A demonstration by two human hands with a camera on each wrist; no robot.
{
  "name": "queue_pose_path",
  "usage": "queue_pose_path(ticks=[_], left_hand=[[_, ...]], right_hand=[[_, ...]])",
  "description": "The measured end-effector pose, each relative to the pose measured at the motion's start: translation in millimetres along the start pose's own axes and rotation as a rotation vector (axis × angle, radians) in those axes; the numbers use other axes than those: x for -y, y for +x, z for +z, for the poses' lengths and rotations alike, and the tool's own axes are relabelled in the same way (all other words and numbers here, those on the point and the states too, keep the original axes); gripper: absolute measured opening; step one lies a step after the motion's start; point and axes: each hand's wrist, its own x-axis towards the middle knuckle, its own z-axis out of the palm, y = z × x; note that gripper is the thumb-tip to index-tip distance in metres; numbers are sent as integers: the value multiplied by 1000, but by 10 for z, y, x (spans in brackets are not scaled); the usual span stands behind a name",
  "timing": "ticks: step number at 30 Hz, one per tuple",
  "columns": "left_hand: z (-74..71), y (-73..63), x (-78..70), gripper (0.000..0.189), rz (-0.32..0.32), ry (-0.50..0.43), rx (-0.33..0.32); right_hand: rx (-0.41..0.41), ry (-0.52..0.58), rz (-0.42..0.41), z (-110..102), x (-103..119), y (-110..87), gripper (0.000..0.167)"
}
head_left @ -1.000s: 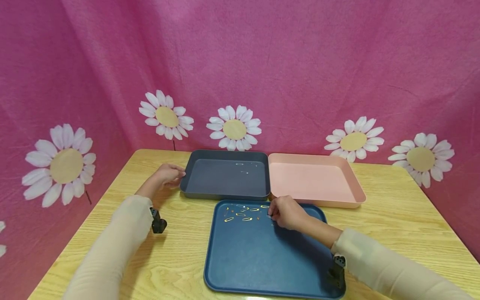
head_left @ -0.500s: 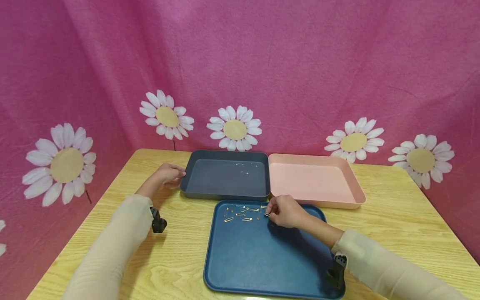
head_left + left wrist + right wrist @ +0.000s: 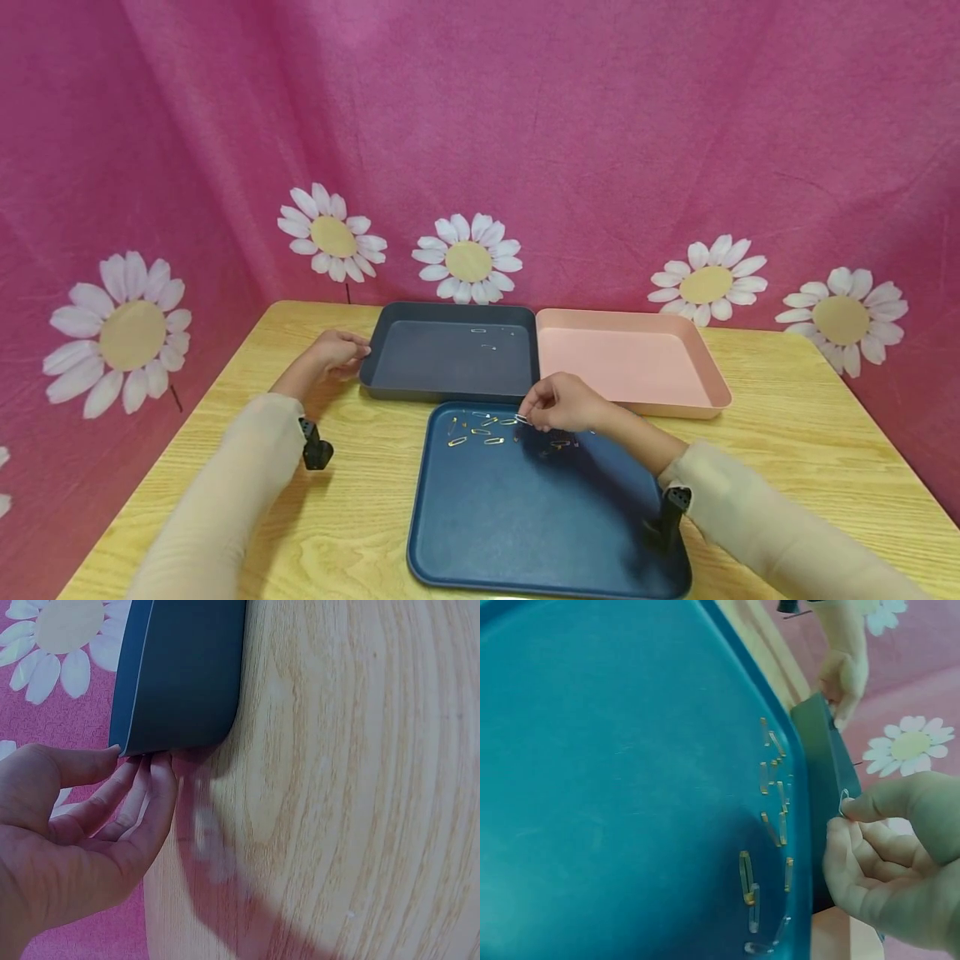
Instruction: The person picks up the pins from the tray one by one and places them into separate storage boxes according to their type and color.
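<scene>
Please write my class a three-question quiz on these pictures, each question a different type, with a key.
1. True or false: the left hand touches the dark grey tray.
2. Fill in: between thumb and finger, the right hand pinches a silver-coloured ____.
3. Multiple choice: which tray sits lowest in the head view?
A. pink
B. blue
C. dark grey

Key: 1. True. 2. Safety pin. 3. B, the blue tray.

The left arm (image 3: 225, 492) and right arm (image 3: 765, 517) reach forward, left grip (image 3: 336, 353) with fingers bent, right grip (image 3: 566, 403) pinched.
</scene>
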Motion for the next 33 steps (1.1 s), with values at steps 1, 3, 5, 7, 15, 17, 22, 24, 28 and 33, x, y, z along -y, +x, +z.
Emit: queue_pose_path(ticks=[1, 3, 5, 7, 15, 17, 22, 24, 28, 33], left_hand=[[1, 3, 1, 42, -2, 0, -1], [3, 1, 0, 42, 0, -2, 0], [7, 7, 5, 42, -1, -7, 1], [9, 13, 11, 42, -3, -10, 3], [8, 7, 20, 42, -10, -1, -1], [8, 8, 19, 42, -4, -1, 0], [7, 11, 20, 42, 8, -11, 2], [4, 10, 22, 42, 12, -14, 7], [0, 6, 21, 42, 14, -10, 4], [6, 3, 19, 41, 5, -23, -3]], right_hand=[[9, 16, 14, -13, 11, 17, 13], [26, 61, 52, -36, 25, 55, 15], [37, 102, 90, -59, 37, 97, 17], [47, 139, 118, -84, 51, 143, 19], [71, 204, 185, -228, 120, 352, 22], [69, 168, 183, -270, 124, 416, 22], [86, 134, 178, -386, 122, 582, 23], [93, 117, 183, -436, 125, 651, 24], [104, 84, 203, -526, 149, 791, 25], [97, 38, 211, -599, 207, 956, 27]])
